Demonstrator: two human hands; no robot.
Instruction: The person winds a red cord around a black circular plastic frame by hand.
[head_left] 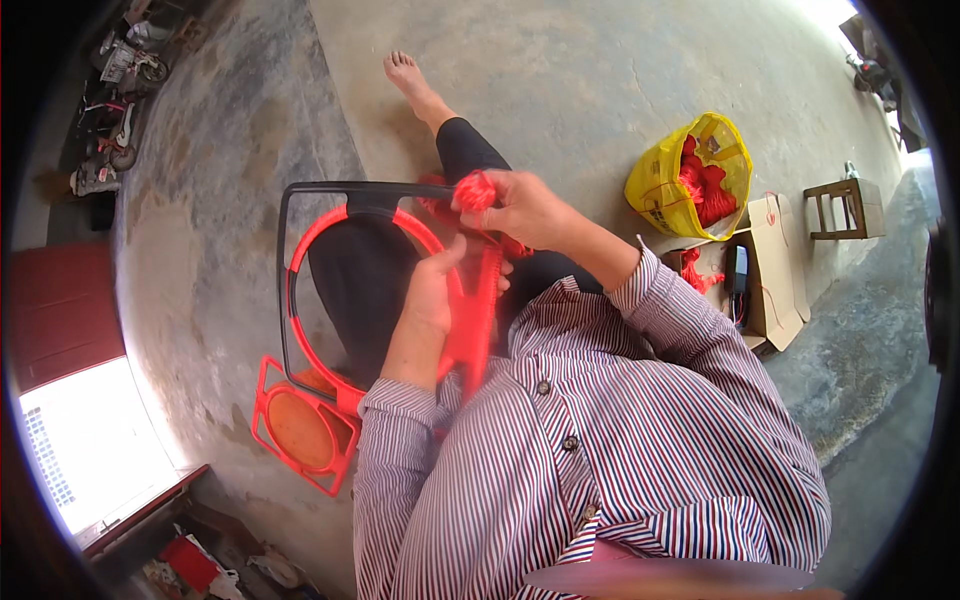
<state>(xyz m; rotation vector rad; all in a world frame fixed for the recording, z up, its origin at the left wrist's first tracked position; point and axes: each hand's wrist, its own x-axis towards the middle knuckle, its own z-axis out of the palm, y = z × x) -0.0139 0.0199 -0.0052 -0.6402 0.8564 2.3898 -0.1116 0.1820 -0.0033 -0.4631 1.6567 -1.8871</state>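
Cord bundle (475, 190), red, sits pinched in the right hand (530, 210).

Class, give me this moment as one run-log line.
left hand: holding red-black frame | right hand: holding red bundle | right side: yellow bag with red strands inside, open cardboard box, stool

A small wooden stool (866, 207) stands at the right. Two-wheelers (120, 66) are parked at the upper left.
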